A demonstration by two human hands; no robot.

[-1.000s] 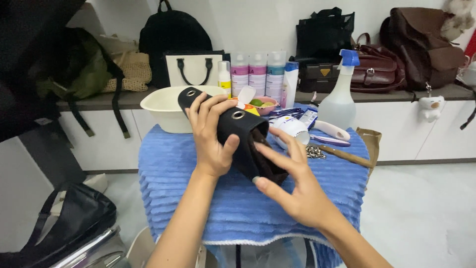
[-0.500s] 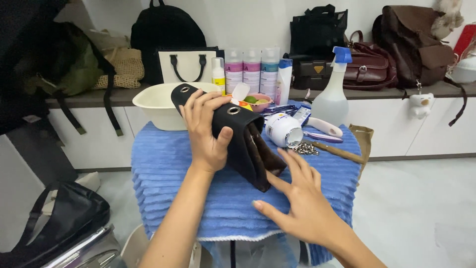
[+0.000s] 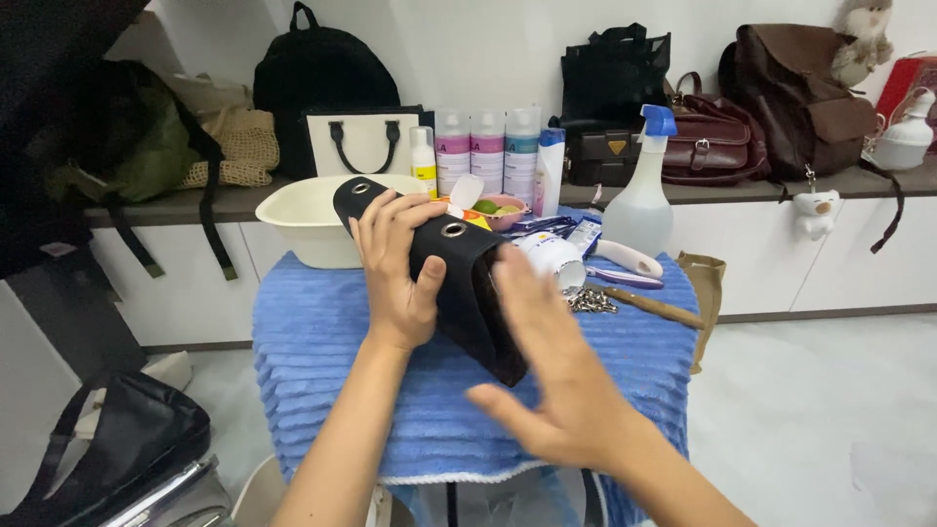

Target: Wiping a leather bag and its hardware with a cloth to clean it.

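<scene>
Left hand (image 3: 398, 273) grips my black bag (image 3: 459, 283) over the towel (image 3: 312, 371); right hand (image 3: 556, 381) hovers open, bag not yet set down.

Bright even indoor light, soft shadows, right hand (image 3: 561, 390) motion-blurred

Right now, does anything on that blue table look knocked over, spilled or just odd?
Nothing looks spilled or broken. The left hand holds a black bag tilted above the blue towel, with the right hand open beside it. A white bottle lies on its side behind the bag.
</scene>
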